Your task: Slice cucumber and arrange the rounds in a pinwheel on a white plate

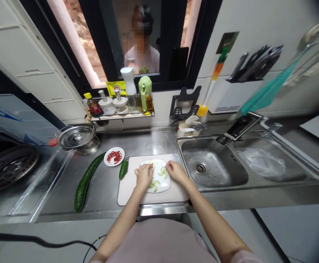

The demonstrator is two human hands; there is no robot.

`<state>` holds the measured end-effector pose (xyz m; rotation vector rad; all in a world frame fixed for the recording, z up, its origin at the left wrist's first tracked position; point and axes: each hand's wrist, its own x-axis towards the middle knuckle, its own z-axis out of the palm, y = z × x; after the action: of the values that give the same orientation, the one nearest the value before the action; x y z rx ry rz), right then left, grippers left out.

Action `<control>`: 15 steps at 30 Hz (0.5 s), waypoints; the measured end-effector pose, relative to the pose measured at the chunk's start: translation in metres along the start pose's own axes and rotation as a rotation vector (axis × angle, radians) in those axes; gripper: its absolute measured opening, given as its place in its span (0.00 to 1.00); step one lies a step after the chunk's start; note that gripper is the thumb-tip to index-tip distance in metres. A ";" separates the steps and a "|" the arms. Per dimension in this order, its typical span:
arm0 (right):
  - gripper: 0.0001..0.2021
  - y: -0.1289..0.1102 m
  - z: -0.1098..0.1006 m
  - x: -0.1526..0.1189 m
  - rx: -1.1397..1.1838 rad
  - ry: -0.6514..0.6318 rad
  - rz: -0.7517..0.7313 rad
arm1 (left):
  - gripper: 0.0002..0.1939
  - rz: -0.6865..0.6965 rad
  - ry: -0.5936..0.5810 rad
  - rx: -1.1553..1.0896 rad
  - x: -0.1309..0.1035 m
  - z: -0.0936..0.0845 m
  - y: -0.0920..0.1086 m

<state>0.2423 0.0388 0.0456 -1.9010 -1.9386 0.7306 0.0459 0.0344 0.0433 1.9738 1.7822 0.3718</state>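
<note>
One left hand (145, 176) curves over the left part of the plate (164, 185), its hold unclear; on the plate, cucumber slices (163, 170) seem light, slippery, fragile, best lifted by the green edge; over its right rim, the right hand (174, 170) pinches narrow, content hidden.

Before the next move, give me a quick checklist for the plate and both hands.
1. White plate lying on the cutting board: ok.
2. Cucumber slices on the plate, in separate clusters: ok.
3. Plate fully visible from the head camera: not ok, the left hand covers part of its left side.
4. Left fingers free of any piece: cannot tell, too small to make out.
5. Right hand, by the plate's upper right edge, free of any piece: cannot tell.
6. Red pieces in their small dish, left of the board: ok.
</note>
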 end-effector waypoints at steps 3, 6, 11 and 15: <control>0.09 -0.001 0.006 -0.002 -0.107 -0.077 0.029 | 0.10 -0.015 -0.043 0.024 0.002 0.006 0.004; 0.10 -0.004 0.011 -0.005 -0.177 -0.137 0.042 | 0.09 0.028 -0.055 0.024 0.004 0.011 0.010; 0.11 -0.005 0.017 -0.005 -0.238 -0.163 0.045 | 0.09 0.075 -0.110 0.030 0.009 0.020 0.017; 0.11 -0.004 0.019 -0.003 -0.267 -0.177 0.035 | 0.09 0.095 -0.143 0.044 0.013 0.027 0.022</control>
<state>0.2286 0.0333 0.0328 -2.0915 -2.2122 0.6997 0.0796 0.0420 0.0292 2.0658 1.6255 0.2164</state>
